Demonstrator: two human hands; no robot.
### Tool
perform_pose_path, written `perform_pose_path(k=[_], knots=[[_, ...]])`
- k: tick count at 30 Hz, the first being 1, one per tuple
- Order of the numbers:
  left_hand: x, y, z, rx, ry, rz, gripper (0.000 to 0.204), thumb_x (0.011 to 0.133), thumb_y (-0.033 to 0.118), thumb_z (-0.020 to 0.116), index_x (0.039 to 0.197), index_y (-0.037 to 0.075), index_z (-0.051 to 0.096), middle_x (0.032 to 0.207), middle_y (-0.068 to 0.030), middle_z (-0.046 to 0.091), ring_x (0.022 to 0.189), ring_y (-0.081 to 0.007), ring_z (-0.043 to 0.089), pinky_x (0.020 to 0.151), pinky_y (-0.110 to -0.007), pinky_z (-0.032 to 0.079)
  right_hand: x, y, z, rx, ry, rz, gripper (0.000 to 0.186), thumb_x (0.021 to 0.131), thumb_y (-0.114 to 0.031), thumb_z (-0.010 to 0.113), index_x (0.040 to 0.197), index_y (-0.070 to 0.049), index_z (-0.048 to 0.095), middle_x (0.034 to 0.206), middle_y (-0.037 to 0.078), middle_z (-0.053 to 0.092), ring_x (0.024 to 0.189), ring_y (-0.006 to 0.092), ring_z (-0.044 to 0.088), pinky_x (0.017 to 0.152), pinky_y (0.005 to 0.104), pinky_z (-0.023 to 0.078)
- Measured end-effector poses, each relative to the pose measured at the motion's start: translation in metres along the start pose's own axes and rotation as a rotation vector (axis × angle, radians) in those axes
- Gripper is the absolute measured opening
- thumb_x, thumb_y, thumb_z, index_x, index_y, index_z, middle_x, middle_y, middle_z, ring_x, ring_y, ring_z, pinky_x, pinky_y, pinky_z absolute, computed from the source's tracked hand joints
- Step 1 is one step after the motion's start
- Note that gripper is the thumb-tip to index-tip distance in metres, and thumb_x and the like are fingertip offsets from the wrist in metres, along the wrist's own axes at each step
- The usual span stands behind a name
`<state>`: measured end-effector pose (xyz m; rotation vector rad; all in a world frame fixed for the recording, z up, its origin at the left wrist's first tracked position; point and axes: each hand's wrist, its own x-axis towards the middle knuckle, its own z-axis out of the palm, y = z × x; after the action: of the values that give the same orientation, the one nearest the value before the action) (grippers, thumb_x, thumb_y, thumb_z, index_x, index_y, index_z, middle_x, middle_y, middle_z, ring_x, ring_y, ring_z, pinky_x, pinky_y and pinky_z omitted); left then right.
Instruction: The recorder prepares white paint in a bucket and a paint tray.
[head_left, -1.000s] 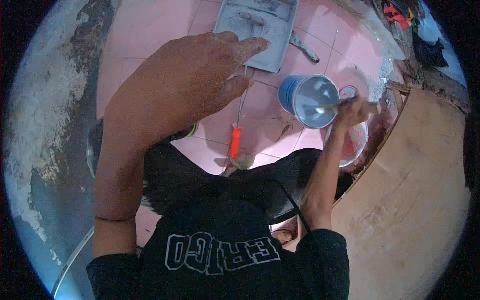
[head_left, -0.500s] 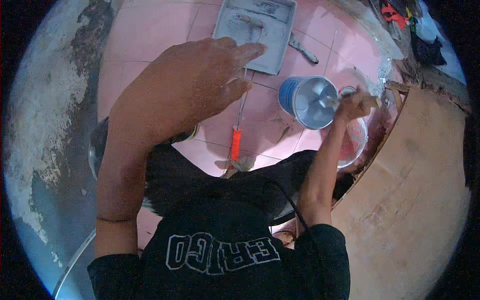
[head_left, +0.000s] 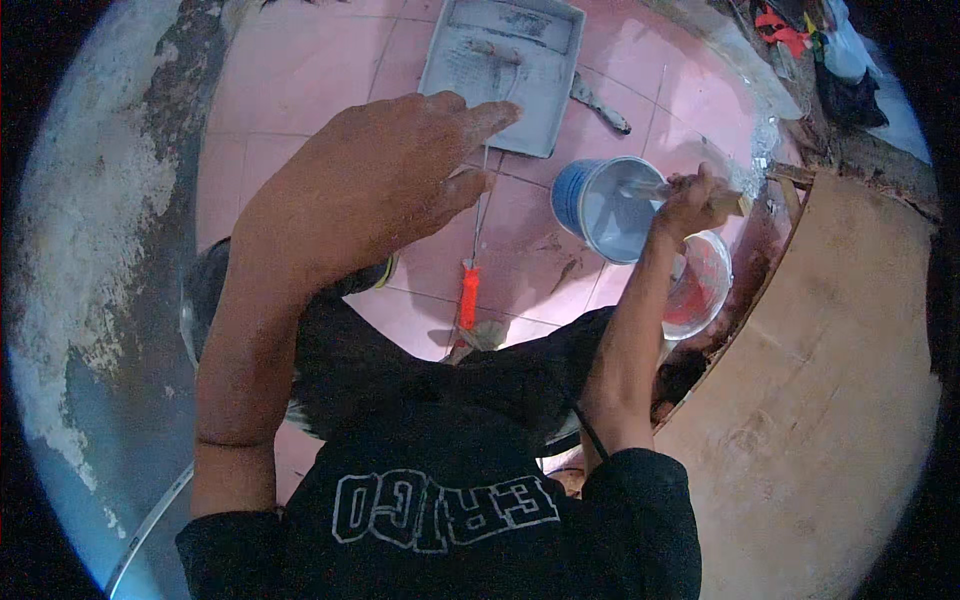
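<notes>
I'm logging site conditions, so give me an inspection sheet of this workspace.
Surface: pink tiled floor, smudged in places
Work items: blue bucket with pale grey contents; tray with a roller, orange handle outside it
Clutter: slim tool beside the tray; round red-and-white item by the bucket; bags at upper right
Hands: right hand grips a stick reaching into the bucket; left hand open, nothing seen in it
Cables: black cord against dark clothing
Surroundings: flaking wall left, brown board right

L hand (head_left: 395, 165): raised, angled inwd, thumb (head_left: 466, 188) apart | R hand (head_left: 692, 202): curled, arm (head_left: 630, 335) fwd
</notes>
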<state>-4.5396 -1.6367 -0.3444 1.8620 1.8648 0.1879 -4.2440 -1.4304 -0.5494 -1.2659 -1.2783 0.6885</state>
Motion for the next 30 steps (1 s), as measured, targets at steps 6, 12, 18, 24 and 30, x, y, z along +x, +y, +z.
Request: perform_pose_path(k=[6, 12, 18, 24, 30], knots=[[0.002, 0.013, -0.013, -0.021, -0.038, -0.037, 0.050, 0.094, 0.028, 0.056, 0.141, 0.015, 0.045, 0.125, -0.0193, 0.059, 0.116, -0.0367, 0.055, 0.100, -0.045, 0.044, -0.023, -0.010, -0.037, 0.214, -0.022, 0.376, 0.011, 0.089, -0.011, 0.061, 0.083, -0.002, 0.059, 0.057, 0.005, 0.053, 0.040, 0.0163, 0.048, 0.040, 0.0301, 0.040], [-0.001, 0.007, -0.004, 0.006, -0.001, -0.034, 0.050, 0.093, 0.027, 0.058, 0.140, 0.015, 0.046, 0.123, -0.0191, 0.060, 0.114, -0.0362, 0.057, 0.099, -0.044, 0.045, 0.001, -0.004, 0.003, -0.016, 0.010, -0.110, 0.018, 0.086, -0.010, 0.064, 0.071, -0.006, 0.054, 0.054, 0.006, 0.053, 0.042, 0.0166, 0.049, 0.040, 0.0315, 0.041], [-0.002, 0.015, -0.013, -0.024, -0.032, -0.061, 0.051, 0.092, 0.026, 0.059, 0.140, 0.014, 0.046, 0.122, -0.0192, 0.060, 0.114, -0.0363, 0.057, 0.099, -0.044, 0.046, -0.029, -0.008, -0.036, 0.192, -0.055, 0.377, 0.015, 0.086, -0.013, 0.065, 0.084, -0.006, 0.051, 0.057, 0.005, 0.050, 0.039, 0.0153, 0.045, 0.038, 0.0293, 0.040], [-0.001, 0.008, -0.007, -0.020, -0.007, -0.030, 0.052, 0.091, 0.025, 0.060, 0.140, 0.013, 0.046, 0.120, -0.0195, 0.061, 0.112, -0.0364, 0.058, 0.098, -0.044, 0.046, 0.019, 0.025, -0.014, -0.276, -0.103, -0.306, 0.022, 0.089, -0.015, 0.062, 0.073, -0.003, 0.051, 0.055, 0.005, 0.056, 0.043, 0.0165, 0.050, 0.043, 0.0306, 0.044], [-0.004, 0.011, -0.013, -0.042, -0.024, -0.056, 0.053, 0.091, 0.024, 0.060, 0.140, 0.013, 0.045, 0.120, -0.0197, 0.060, 0.112, -0.0367, 0.057, 0.097, -0.044, 0.046, -0.036, -0.003, -0.041, 0.440, -0.091, 0.553, 0.022, 0.087, -0.011, 0.062, 0.071, -0.007, 0.047, 0.055, 0.001, 0.043, 0.040, 0.0152, 0.043, 0.041, 0.0296, 0.043]])
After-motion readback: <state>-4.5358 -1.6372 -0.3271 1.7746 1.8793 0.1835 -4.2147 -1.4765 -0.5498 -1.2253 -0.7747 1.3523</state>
